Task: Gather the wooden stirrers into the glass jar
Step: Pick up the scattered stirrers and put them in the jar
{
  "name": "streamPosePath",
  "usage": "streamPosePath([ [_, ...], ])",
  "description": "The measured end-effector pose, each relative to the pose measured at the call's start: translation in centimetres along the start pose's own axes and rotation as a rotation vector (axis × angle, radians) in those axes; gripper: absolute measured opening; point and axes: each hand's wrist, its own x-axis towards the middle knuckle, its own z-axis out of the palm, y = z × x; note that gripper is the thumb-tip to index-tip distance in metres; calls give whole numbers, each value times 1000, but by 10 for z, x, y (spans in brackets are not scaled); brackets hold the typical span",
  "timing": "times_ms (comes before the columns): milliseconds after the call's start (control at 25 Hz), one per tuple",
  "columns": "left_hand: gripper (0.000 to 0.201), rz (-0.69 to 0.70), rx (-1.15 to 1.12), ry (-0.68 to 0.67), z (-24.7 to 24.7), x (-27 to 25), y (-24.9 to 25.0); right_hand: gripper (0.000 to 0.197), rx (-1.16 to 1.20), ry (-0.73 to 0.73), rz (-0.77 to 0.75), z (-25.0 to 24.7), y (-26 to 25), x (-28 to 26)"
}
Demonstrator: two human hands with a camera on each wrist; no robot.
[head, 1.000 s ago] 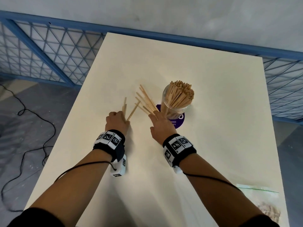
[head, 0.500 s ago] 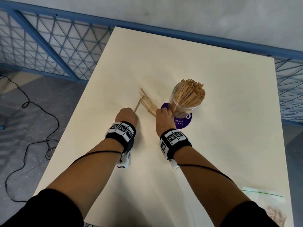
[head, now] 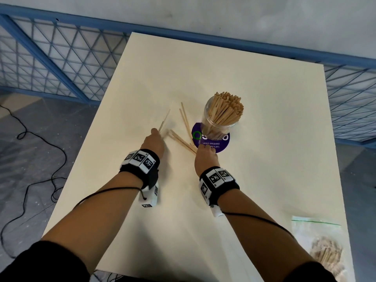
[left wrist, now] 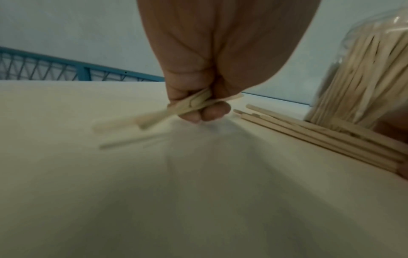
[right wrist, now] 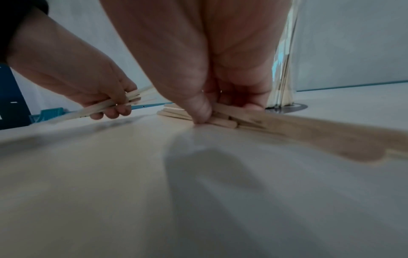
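A glass jar (head: pixel 220 117) packed with upright wooden stirrers stands on a purple round coaster (head: pixel 223 142) at mid-table. My left hand (head: pixel 153 139) grips a small bundle of stirrers (left wrist: pixel 187 104) just above the tabletop, left of the jar. Several loose stirrers (head: pixel 183 137) lie on the table between my hands. My right hand (head: pixel 205 153) has its thumb and fingers curled down onto the near ends of these stirrers (right wrist: pixel 218 120), right beside the coaster. The jar (left wrist: pixel 364 73) fills the right side of the left wrist view.
The cream table (head: pixel 264 180) has a clear zip bag of wooden pieces (head: pixel 323 247) at its near right corner. Blue mesh railing (head: pixel 61 64) runs behind and to the left. Black cables (head: pixel 40 180) lie on the grey floor to the left.
My left hand has lifted its bundle and moved away from the loose pile. My right hand has slid back to the near ends of the loose stirrers and closed its fingers on them.
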Motion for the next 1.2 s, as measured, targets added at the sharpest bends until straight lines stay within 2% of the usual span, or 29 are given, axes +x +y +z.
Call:
streamPosePath([
  [80, 27, 100, 42, -24, -3, -3, 0, 31, -18, 5, -1, 2, 4, -7],
  [240, 28, 378, 96, 9, -9, 6, 18, 31, -44, -6, 7, 6, 13, -20],
  [360, 28, 463, 171, -20, -12, 26, 38, 31, -69, -14, -11, 9, 21, -23],
  [440, 31, 458, 228, -66, -11, 36, 44, 31, -68, -39, -12, 8, 25, -22],
  [520, 45, 413, 272, -136, -8, 43, 44, 33, -71, -56, -16, 8, 28, -23],
  [600, 51, 382, 245, -144, -6, 49, 42, 34, -112, -59, -31, 9, 29, -23],
  [760, 38, 375, 163, -102, -7, 54, 38, 34, -182, -39, -56, 9, 28, -24],
  [880, 27, 390, 242, -60, -9, 53, 33, 33, -194, -16, -84, 4, 29, -22],
  [1000, 30, 419, 396, -53, -10, 51, 27, 32, -215, -11, -129, -2, 32, -23],
  [1080, 32, 442, 445, -27, -8, 48, 21, 33, -211, -57, -138, -2, 34, -25],
  [1200, 29, 437, 542, 0, 2, 39, 15, 31, -67, -130, -86, 0, 38, -31],
])
